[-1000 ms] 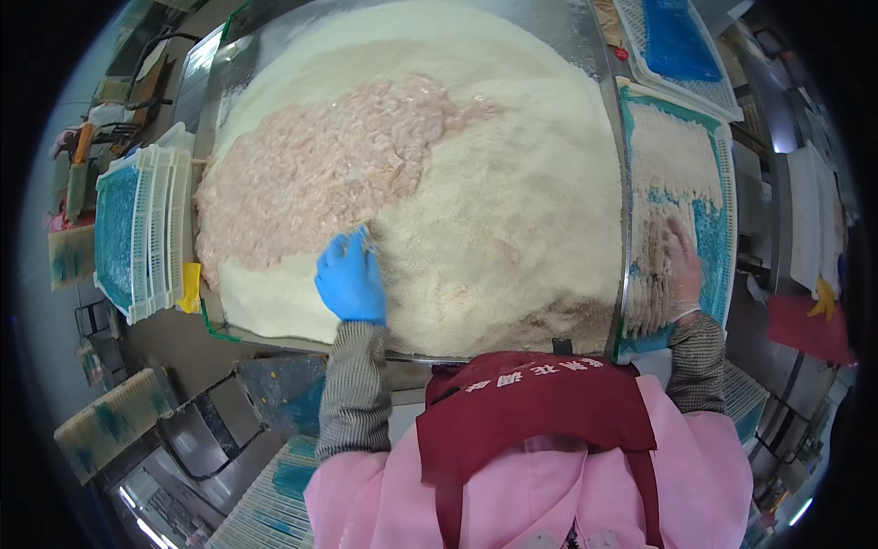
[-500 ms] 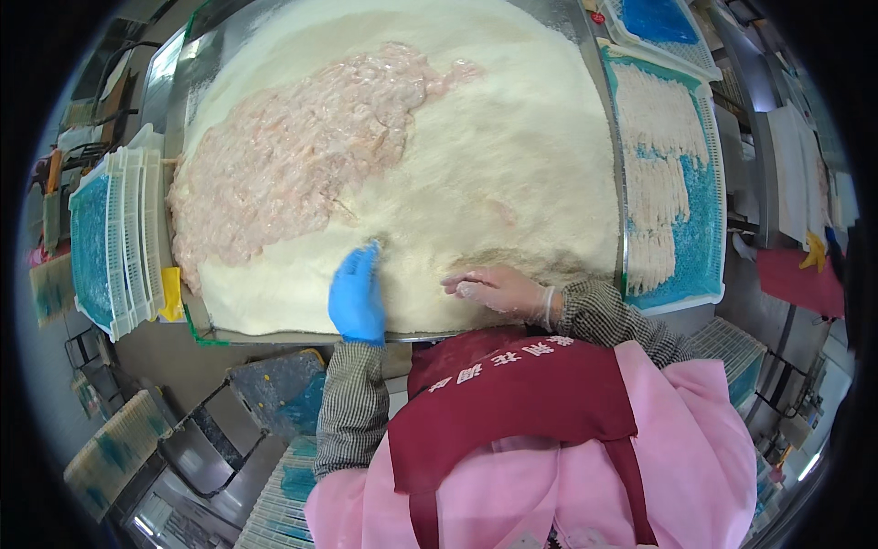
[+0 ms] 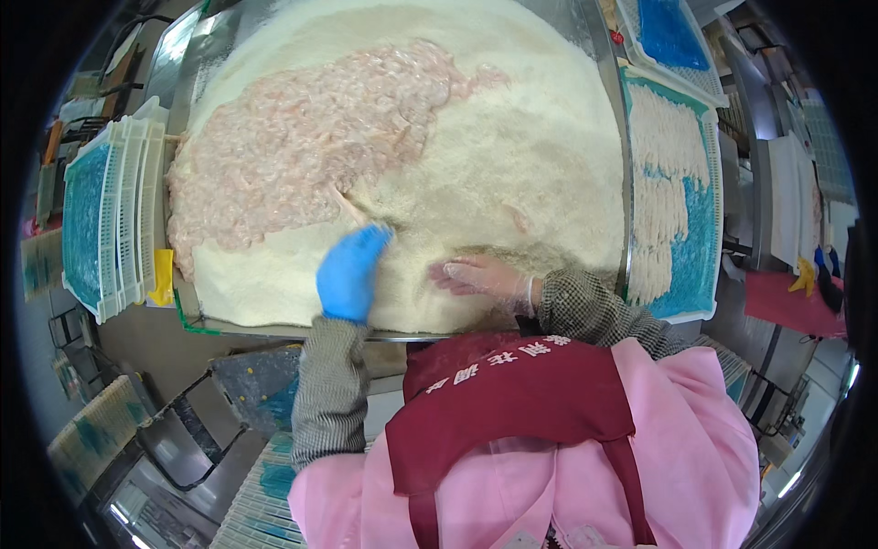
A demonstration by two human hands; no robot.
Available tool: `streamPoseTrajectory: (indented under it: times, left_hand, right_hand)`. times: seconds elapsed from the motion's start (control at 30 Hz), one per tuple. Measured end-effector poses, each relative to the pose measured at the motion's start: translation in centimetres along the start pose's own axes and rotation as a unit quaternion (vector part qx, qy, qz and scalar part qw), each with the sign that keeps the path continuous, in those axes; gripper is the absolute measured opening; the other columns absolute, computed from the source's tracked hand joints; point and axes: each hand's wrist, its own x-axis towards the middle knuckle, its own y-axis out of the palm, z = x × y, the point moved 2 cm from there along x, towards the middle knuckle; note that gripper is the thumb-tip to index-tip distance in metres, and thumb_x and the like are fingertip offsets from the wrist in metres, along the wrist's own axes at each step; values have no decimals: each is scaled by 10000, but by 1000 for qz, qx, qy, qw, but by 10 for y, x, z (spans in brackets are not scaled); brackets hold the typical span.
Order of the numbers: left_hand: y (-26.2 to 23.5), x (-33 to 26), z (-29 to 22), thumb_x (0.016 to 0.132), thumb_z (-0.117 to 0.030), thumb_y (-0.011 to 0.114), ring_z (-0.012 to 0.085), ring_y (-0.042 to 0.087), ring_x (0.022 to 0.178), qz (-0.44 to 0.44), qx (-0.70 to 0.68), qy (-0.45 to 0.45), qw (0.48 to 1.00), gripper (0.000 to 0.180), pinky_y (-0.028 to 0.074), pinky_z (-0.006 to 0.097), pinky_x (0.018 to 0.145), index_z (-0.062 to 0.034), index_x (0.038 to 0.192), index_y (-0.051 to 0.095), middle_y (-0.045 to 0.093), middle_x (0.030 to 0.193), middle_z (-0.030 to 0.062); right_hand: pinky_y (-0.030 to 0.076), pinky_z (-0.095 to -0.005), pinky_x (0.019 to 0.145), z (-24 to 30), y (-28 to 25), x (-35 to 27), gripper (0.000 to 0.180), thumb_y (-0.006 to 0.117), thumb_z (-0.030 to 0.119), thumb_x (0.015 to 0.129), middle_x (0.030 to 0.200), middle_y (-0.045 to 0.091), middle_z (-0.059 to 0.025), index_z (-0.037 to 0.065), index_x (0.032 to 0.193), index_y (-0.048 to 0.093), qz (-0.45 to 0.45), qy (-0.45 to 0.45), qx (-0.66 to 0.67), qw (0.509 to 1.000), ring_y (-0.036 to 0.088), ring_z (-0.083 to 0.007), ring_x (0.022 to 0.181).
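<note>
A broad bed of pale powder (image 3: 521, 156) fills the metal-edged table in front of me. On its left half lies a large heap of wet pink raw meat strips (image 3: 302, 137). My left hand (image 3: 347, 274), in a blue glove, is at the heap's near edge with its fingers closed together. A thin raw meat strip (image 3: 348, 207) runs from the heap to these fingers; the fingertips themselves are partly hidden. To the right, my right hand (image 3: 480, 276), in a clear glove, rests low over the powder with its fingers stretched out and nothing in it.
A teal-lined tray (image 3: 698, 265) with rows of coated strips stands along the table's right side, a blue-lined tray (image 3: 666, 35) beyond it. Stacked white trays (image 3: 123, 220) lean at the left, near a yellow piece (image 3: 163, 277). The table's front edge (image 3: 265, 331) is close to me.
My left hand has moved slightly forward to the heap's edge, where a strip now reaches its fingers. My right hand has shifted a little left, still outstretched. The whole view has shifted slightly.
</note>
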Motion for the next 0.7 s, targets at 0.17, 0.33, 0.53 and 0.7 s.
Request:
streamPoseTrajectory:
  times: [0.17, 0.33, 0.53, 0.7]
  left_hand:
    - [21, -67, -50, 903, 40, 604, 353, 667, 1183, 156, 49, 73, 984, 548, 556, 425, 1002, -161, 1410, 653, 662, 1402, 122]
    - [26, -74, -28, 996, -38, 567, 335, 618, 1310, -78, -146, -130, 978, 448, 473, 406, 1127, -18, 1442, 597, 631, 1437, 192]
    - [56, -6, -38, 1069, -208, 496, 340, 568, 1368, -114, -187, -193, 956, 483, 433, 424, 1152, 15, 1496, 526, 551, 1519, 225]
    - [78, 30, -52, 1086, -295, 404, 365, 417, 1491, -208, -3, -41, 977, 571, 262, 494, 1254, -10, 1581, 404, 447, 1602, 236]
  right_hand:
    - [401, -393, 1186, 22, -5, -16, 573, 465, 401, 1125, 1556, 522, -128, 57, 1583, 432, -54, -19, -14, 998, 520, -243, 1408]
    - [414, -367, 1162, 35, 0, -11, 605, 503, 435, 1099, 1529, 560, -89, 26, 1544, 478, -92, -49, 31, 994, 525, -240, 1403]
    - [483, -366, 1031, 39, 29, 39, 489, 478, 412, 1112, 1289, 645, -66, 41, 1414, 577, -97, -6, 249, 964, 586, -168, 1166]
    - [504, -380, 1012, 69, 46, 38, 443, 469, 440, 1111, 1240, 672, -72, 74, 1305, 626, -24, -65, 389, 919, 622, -197, 1046]
